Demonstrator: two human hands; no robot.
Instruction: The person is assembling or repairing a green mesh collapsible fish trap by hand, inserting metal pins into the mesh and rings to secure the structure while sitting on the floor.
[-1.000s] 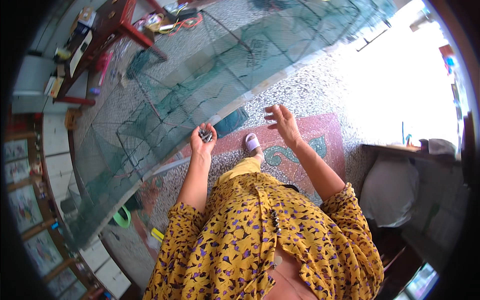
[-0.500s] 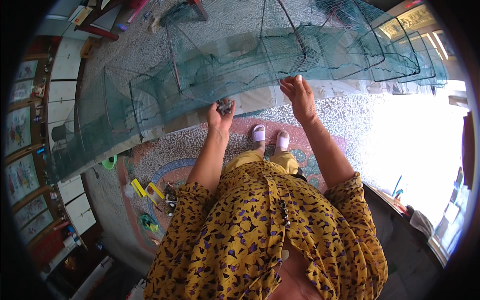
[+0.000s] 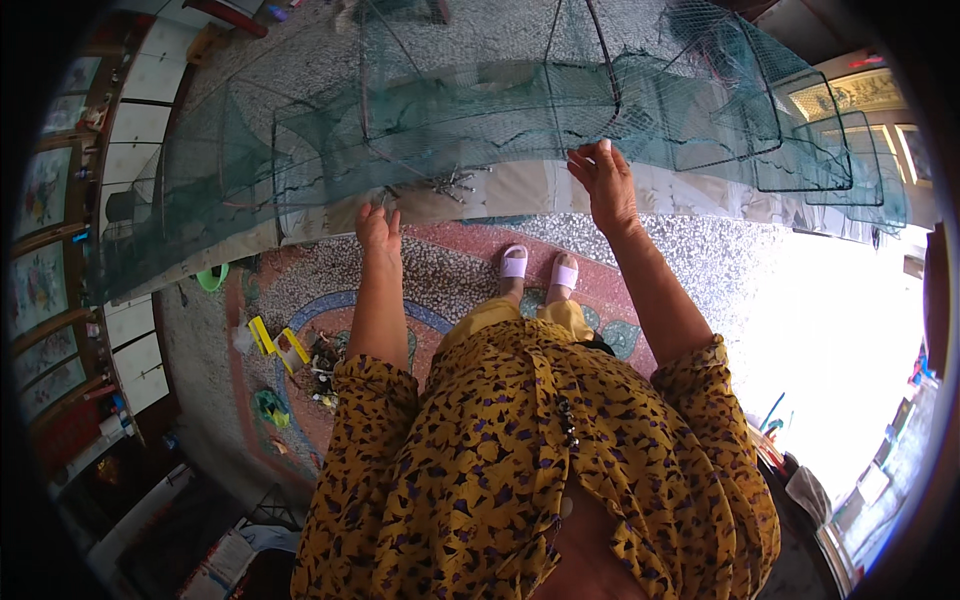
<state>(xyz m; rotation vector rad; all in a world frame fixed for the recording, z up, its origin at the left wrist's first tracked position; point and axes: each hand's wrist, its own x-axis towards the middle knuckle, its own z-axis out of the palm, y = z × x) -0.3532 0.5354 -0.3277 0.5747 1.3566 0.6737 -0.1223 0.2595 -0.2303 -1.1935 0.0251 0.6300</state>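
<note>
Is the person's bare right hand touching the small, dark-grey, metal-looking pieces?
Apart. The head view shows the bare right hand to the right of the small, dark-grey, metal-looking pieces, with a stretch of pale surface visible between them.

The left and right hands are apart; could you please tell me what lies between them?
In the head view, several small grey pieces lie between the left hand and the right hand, on the pale surface by the green net.
</note>
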